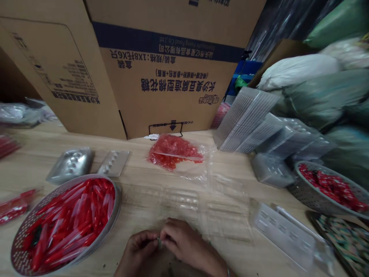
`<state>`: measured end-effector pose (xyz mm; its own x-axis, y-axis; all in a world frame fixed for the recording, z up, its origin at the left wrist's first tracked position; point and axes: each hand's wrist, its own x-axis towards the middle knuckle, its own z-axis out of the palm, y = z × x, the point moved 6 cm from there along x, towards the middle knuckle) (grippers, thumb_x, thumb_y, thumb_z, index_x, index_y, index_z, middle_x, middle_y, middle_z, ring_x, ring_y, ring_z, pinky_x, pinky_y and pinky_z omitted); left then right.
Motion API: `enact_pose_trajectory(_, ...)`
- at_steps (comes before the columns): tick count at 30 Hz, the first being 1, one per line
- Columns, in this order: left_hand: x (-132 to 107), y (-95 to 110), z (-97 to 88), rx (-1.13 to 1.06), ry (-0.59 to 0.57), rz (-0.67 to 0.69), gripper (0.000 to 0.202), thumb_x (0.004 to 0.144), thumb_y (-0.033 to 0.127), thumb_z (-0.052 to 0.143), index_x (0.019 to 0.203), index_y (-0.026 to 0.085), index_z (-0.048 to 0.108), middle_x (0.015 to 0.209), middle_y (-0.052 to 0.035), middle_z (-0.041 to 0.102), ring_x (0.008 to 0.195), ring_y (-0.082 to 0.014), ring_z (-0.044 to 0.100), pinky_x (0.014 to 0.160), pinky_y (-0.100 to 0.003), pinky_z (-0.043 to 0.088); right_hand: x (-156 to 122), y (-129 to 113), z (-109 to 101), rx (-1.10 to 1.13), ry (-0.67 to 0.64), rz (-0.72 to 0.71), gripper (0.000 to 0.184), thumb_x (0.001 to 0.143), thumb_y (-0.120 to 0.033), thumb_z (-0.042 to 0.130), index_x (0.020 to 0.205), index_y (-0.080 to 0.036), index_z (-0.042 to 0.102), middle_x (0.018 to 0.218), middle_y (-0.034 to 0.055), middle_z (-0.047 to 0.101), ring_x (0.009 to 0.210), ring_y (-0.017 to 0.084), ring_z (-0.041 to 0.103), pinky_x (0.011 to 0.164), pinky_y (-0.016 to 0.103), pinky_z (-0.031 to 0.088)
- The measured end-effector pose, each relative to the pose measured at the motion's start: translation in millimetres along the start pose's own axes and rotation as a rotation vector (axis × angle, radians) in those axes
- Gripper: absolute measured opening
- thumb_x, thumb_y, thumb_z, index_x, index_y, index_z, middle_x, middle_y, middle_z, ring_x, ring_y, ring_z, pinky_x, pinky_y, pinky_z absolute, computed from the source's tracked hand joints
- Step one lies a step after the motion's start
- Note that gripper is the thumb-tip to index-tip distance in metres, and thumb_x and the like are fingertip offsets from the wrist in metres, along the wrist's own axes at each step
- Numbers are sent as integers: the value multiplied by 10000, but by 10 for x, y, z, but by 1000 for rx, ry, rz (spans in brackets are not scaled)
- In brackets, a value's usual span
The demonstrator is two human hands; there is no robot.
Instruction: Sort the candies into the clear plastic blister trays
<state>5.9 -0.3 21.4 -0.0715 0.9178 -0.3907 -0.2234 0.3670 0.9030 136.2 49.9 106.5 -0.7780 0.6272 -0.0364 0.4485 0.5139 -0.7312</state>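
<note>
My left hand (140, 248) and my right hand (183, 238) meet above the table's near side, fingertips pinched together. Between them is a tiny greenish-pale piece (158, 239), too small and blurred to name; both hands appear to grip it. Just beyond my fingers, clear plastic trays (182, 198) lie on the tabletop, smeared by motion. Farther back rests a clear bag (175, 152) of small red pieces. To the left, an oval perforated basket (117, 207) holds many red, pointed plastic pieces (75, 215). A few dark specks lie near my hands.
A large cardboard box (173, 100) stands at the back. Stacked clear trays (245, 119) rise at the back right, beside a basket of red pieces (331, 186). Moulded plastic trays (284, 232) lie right, near a dark tray (319, 227) of colourful pieces. Other moulded trays (70, 163) sit left.
</note>
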Motion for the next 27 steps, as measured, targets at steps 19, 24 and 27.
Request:
enact_pose_trajectory(19,-60,161,-75,-23,92,-39,286,490,422,882,634,211,753,625,3,717,604,-124,601,590,-183,464,-327,89,562,-336,-72,-120,70,813,-189,690,881,-202,695,958,42,700,908,243,619,833,307,466)
enact_pose_trajectory(24,-46,137,-107,-59,116,-12,296,496,430,882,666,220,763,663,-7,735,648,-135,624,627,-185,481,-267,107,574,-325,-35,-103,64,780,-172,712,825,-214,691,818,4,718,725,192,619,656,265,450)
enact_pose_trajectory(27,-52,96,-55,-97,120,-37,319,468,441,893,652,219,758,653,-16,740,636,-151,636,610,-207,492,-261,84,418,-100,-24,-18,97,767,-139,700,828,-213,686,835,-5,705,713,159,613,641,231,433)
